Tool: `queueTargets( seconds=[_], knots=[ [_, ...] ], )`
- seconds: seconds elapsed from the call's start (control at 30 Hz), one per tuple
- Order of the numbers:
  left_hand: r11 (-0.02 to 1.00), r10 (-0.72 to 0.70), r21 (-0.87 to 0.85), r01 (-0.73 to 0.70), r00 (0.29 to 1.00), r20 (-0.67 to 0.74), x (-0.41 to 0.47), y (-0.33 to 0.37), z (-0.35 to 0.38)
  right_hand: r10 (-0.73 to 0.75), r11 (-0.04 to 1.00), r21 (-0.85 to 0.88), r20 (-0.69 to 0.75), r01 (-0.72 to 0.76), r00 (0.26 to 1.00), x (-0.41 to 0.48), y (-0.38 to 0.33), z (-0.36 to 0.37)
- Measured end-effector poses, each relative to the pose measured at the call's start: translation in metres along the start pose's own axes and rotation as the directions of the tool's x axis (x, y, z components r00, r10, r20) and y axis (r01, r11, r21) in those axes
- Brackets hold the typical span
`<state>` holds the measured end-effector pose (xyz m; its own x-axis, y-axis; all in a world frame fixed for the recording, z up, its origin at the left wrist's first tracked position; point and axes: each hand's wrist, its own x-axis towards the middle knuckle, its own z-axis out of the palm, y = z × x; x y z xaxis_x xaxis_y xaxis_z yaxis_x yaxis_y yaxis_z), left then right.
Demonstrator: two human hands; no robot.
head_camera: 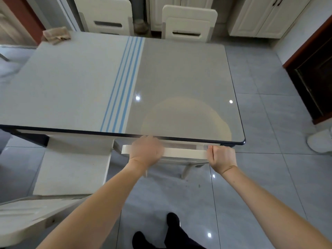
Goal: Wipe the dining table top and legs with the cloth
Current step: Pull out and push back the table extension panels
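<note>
A glossy grey-and-white dining table (80,83) with blue stripes fills the middle of the view. A crumpled beige cloth (57,35) lies on its far left corner, away from both hands. My left hand (146,151) grips the top rail of a white chair's backrest (185,152) tucked under the near table edge. At the rail's right end, my right hand (221,158) grips the same chair. The table's wide white pedestal leg (75,166) shows below the near edge at left.
Two white chairs (106,15) (187,24) stand at the far side. Another white chair (23,218) is at the lower left. A dark wooden door (316,81) and white cabinets (265,17) are at right. My feet (172,221) stand on grey floor tiles.
</note>
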<state>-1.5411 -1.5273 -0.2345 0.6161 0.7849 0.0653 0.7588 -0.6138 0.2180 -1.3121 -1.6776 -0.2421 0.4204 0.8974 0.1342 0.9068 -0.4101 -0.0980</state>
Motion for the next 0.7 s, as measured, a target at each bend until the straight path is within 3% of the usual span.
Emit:
queueTargets(
  seconds=[0.2, 0.33, 0.4, 0.5, 0.6, 0.7],
  knots=[
    [0.999, -0.050, 0.000, 0.051, 0.995, 0.089, 0.000, 0.005, -0.008, 0.071, 0.997, 0.020, 0.178, -0.075, 0.982, 0.000, -0.007, -0.013],
    [0.980, -0.107, -0.139, 0.140, 0.970, 0.216, -0.001, 0.006, -0.019, 0.065, 0.979, 0.172, 0.249, -0.110, 0.966, 0.000, -0.010, -0.027],
    [0.938, -0.099, -0.311, 0.152, 0.979, 0.178, -0.011, 0.003, -0.029, 0.028, 0.944, 0.317, 0.215, -0.097, 0.976, -0.003, -0.013, -0.031],
    [0.875, -0.102, -0.479, 0.075, 0.994, -0.031, -0.042, -0.004, -0.044, -0.070, 0.810, 0.582, -0.020, 0.068, 0.997, -0.022, -0.032, -0.040],
    [0.805, -0.258, -0.570, 0.165, 0.963, -0.084, -0.097, -0.014, -0.044, -0.139, 0.676, 0.706, -0.158, 0.211, 0.978, -0.049, -0.058, -0.044],
    [0.647, -0.480, -0.664, 0.375, 0.877, 0.027, -0.165, -0.022, -0.025, -0.240, 0.635, 0.763, 0.051, 0.117, 0.970, -0.068, -0.075, -0.024]
  ],
)
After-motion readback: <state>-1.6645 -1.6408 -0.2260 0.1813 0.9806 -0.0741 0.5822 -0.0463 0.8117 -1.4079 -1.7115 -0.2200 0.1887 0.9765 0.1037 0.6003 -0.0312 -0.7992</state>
